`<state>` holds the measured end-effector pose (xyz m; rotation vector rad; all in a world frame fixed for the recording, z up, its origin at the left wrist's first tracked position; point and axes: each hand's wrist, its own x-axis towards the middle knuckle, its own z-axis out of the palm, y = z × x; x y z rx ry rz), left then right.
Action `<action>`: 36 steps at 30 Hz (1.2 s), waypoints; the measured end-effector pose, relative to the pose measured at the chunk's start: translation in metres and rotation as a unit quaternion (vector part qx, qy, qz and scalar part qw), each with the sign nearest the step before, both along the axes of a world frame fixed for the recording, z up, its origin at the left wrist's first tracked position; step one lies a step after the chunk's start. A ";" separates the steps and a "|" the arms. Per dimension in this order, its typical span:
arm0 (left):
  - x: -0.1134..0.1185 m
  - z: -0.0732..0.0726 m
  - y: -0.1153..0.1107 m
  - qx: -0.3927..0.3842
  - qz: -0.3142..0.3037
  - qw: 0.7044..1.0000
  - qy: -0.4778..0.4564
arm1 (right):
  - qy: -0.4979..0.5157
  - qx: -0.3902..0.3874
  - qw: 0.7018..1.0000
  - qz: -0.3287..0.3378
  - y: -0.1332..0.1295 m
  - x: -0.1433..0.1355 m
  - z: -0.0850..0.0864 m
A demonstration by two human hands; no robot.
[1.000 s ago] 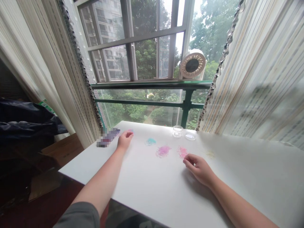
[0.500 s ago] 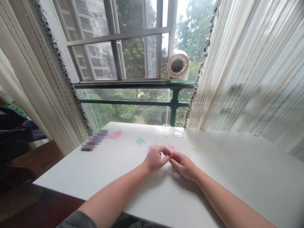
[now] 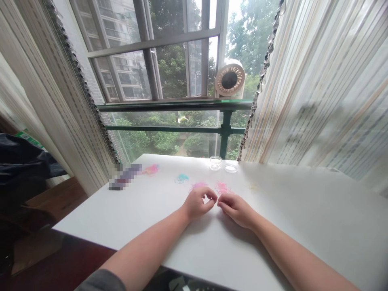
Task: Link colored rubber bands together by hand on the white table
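Note:
My left hand [image 3: 200, 203] and my right hand [image 3: 235, 209] are almost touching over the white table [image 3: 145, 210]. Thumb and forefinger are pinched together on each; anything between the fingertips is too small to make out. Just beyond my left hand lies a purple pile of thin loops [image 3: 198, 186], partly hidden by it. A pink pile [image 3: 222, 187] sits behind my right hand. Farther left are a teal pile [image 3: 182, 178] and a pink-orange pile [image 3: 150, 169]. A faint yellow pile [image 3: 252, 186] lies to the right.
At the table's back edge stand a clear round jar [image 3: 215, 163] and a clear lid [image 3: 230, 168]. A blurred dark object [image 3: 125, 177] lies at the left. A round white fan [image 3: 229, 80] is by the window, with curtains [image 3: 315, 89] on both sides.
My fingertips have moved slightly apart, and the pinkish material seen between them earlier no longer shows. The camera view has shifted a little.

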<state>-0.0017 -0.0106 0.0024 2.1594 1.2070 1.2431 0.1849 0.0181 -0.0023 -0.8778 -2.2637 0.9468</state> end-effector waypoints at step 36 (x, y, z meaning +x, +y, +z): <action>-0.005 -0.005 0.003 -0.005 -0.007 1.000 -0.013 | -0.007 -0.001 1.000 -0.012 0.000 0.000 0.001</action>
